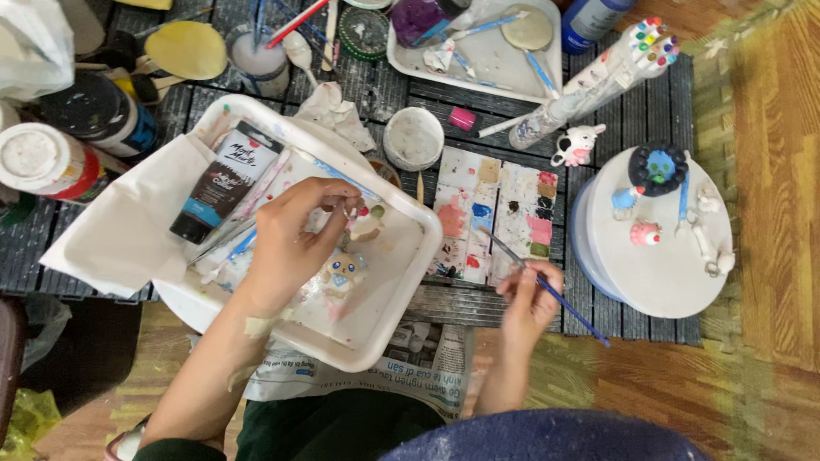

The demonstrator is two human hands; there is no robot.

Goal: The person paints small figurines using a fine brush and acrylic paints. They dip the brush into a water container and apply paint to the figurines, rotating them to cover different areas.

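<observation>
Blue rounded shape (547, 440) at bottom edge, cut off, can't tell what it is; both hands busy above it.

Newspaper (418, 363) mostly hidden under white tray (389, 320). Right hand (528, 300) closed on thin blue paintbrush (547, 286), tip over stained paint palette (495, 213). Left hand (295, 239) inside tray, fingers pinched on sth small, too hidden to ID, next to small clay figure (343, 273) w/ ears. Black paint tube (226, 179) lies at tray's far left. Round white stand (662, 256) w/ tiny figurines to the right. Farther back: jars, brushes, partly cropped.
</observation>
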